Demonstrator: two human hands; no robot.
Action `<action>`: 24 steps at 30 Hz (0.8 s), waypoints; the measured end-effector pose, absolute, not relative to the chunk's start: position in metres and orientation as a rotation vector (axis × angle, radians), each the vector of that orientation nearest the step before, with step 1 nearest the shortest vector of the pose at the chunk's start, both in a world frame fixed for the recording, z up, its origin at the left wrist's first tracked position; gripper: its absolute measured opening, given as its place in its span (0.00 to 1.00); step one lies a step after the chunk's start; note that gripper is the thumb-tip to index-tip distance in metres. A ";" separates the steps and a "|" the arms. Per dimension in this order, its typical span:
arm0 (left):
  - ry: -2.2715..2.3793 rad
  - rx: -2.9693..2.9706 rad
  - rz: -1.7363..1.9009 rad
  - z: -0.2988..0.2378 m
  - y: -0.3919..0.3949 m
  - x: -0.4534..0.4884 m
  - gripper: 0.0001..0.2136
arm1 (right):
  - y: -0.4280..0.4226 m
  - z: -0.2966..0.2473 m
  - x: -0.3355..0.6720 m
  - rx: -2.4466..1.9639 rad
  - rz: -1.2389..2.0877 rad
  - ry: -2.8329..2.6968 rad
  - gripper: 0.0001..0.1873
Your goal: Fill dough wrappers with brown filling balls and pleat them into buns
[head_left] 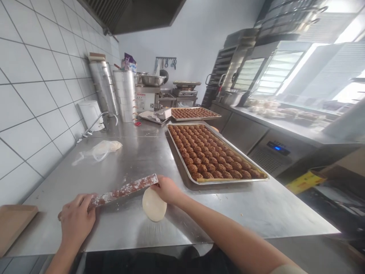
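A wooden rolling pin (128, 189), dusted with flour, lies at a slant over the steel worktop. My left hand (78, 215) is closed around its left end, where the handle tip sticks out. At the other end my right hand (168, 189) is closed, and the right handle is hidden inside it. Just below that end is a flat, round, pale dough sheet (154, 205); my right hand overlaps its upper right edge. Whether those fingers also touch the dough I cannot tell. Loose flour (125, 179) is scattered behind the pin.
To the right stands a baking tray (228, 181) with rows of brown balls, with a similar tray (196, 118) farther back. A plastic bag (101, 150) lies back left, near a tap (99, 121). A brown board (15, 224) sits at the left edge. Tall metal containers (124, 95) stand behind.
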State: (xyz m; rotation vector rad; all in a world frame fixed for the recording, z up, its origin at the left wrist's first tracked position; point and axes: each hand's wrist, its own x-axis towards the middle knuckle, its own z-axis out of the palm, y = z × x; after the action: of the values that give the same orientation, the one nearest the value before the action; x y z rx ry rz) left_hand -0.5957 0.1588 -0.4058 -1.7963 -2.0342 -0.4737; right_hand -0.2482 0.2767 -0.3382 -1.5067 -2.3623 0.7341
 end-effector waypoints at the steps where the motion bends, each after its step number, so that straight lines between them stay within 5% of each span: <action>1: -2.038 -1.770 -0.490 -0.406 0.159 -0.596 0.13 | 0.278 -0.340 -0.249 -1.486 0.722 -2.374 0.12; 24: -2.060 -1.710 -0.527 -0.407 0.158 -0.597 0.15 | 0.252 -0.329 -0.226 -0.842 0.559 -2.563 0.14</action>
State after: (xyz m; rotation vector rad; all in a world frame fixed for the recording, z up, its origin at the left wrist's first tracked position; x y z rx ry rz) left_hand -0.5968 0.1580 -0.4074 -1.7095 -2.0602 -0.5270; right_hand -0.2265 0.2518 -0.3287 -0.8416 -2.5633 0.5595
